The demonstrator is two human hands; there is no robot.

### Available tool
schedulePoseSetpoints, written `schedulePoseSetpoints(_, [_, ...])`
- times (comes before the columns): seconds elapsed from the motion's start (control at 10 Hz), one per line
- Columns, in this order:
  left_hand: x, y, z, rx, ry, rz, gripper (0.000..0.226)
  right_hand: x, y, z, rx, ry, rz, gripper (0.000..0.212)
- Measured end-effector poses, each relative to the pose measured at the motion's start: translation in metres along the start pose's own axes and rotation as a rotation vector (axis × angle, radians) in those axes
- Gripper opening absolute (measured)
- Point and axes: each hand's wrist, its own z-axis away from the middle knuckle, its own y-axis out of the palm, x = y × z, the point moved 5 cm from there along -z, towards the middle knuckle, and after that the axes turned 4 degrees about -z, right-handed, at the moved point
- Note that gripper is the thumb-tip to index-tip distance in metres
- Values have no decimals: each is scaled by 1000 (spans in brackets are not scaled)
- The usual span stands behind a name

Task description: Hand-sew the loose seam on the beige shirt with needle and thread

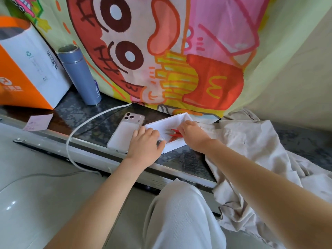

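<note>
A white sewing box sits on the dark stone ledge, with red-handled thread snips inside. My right hand reaches into the box from the right, its fingers curled beside the snips; whether it grips them I cannot tell. My left hand rests at the box's left wall, fingers bent over a small dark object at the front corner. The beige shirt lies crumpled to the right, draped over the ledge's edge. Needle and thread are too small to make out.
A phone with a white cable lies just left of the box. A blue flask and an orange-white paper bag stand at the back left. A pink note lies near the ledge edge. A cartoon cloth hangs behind.
</note>
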Motion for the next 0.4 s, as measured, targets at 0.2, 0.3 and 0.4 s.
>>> schedulePoseSetpoints(0.2, [-7,-6,6,69,25,-104,40,-1,-10,21,-36,-32,113,27])
schedulePoseSetpoints(0.3, [-10,-7,7,122,19,-143,41,5,-20,34,-36,-10,194,28])
schedulePoseSetpoints(0.4, [-14,-11,3,168,-5,-183,40,5,-37,43,-58,11,207,32])
